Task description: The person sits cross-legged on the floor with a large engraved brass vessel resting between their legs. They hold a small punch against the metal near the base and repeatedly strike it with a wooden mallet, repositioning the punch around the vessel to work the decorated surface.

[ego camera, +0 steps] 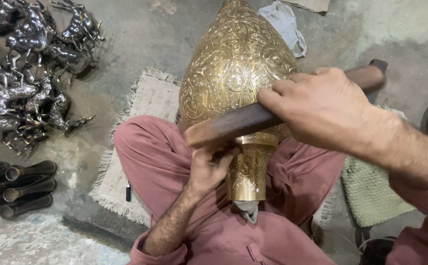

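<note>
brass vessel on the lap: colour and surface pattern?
Golden yellow brass vessel, engraved all over with interlaced scrolling floral lines; head view shows it best.

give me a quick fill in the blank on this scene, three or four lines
1. The right hand grips a wooden ____ laid across the brass vase.
2. The left hand is at the vase's narrow ____.
3. The vase rests on the person's lap, over ____ trousers.
4. The dark metal figurines lie on the floor at the ____ of the picture.

Missing words: stick; neck; pink; left
</note>
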